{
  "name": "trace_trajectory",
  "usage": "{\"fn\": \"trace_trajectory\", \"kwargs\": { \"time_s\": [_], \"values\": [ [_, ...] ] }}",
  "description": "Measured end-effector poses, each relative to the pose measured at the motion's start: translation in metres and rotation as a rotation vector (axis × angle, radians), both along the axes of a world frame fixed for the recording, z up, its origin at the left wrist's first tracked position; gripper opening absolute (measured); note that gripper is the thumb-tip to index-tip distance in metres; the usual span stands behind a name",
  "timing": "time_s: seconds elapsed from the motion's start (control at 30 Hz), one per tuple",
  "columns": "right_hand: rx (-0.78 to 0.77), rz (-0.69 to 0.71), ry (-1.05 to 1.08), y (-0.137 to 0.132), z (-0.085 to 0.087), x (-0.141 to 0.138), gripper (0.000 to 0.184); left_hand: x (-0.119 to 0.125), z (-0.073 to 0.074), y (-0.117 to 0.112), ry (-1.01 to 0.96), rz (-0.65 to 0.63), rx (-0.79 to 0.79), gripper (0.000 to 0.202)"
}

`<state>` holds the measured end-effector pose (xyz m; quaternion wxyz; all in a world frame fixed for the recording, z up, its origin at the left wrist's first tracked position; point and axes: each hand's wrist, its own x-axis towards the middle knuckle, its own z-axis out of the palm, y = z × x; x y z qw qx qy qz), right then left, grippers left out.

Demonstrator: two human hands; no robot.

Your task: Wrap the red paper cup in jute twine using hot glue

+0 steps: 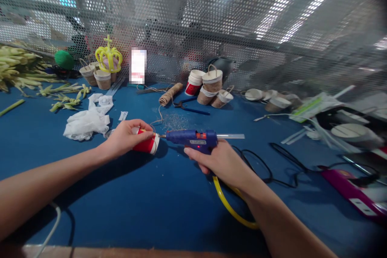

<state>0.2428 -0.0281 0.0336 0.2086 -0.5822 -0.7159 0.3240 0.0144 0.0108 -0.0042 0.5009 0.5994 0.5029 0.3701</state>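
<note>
My left hand (125, 138) is wrapped around a small red and white paper cup (147, 145) lying on its side on the blue table (157, 205). My right hand (219, 161) grips a blue hot glue gun (193, 139) with a clear glue stick poking out of its back. The gun's nozzle touches the cup's bottom end. Thin twine runs from the cup toward a twine spool (171, 93).
Twine-wrapped cups (211, 86) and pliers (189, 105) lie behind. White plastic (86, 123), green stalks (18, 68), a yellow crown (109, 58) and small baskets sit at left. Black cable (266, 167), a purple power strip (352, 189) and clutter lie at right. A perforated metal screen stands at the back.
</note>
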Motion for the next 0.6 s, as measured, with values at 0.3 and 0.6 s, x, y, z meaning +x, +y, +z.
{"fn": "trace_trajectory", "kwargs": {
  "time_s": [0.3, 0.6],
  "values": [
    [-0.044, 0.008, 0.012, -0.0044, 0.0063, -0.0006, 0.040, 0.0011, 0.0037, -0.0008, 0.025, 0.007, -0.013, 0.022],
    [-0.027, -0.001, -0.002, -0.0033, 0.0041, -0.0006, 0.043, 0.0010, 0.0027, -0.0007, 0.021, 0.004, -0.002, 0.021]
  ]
}}
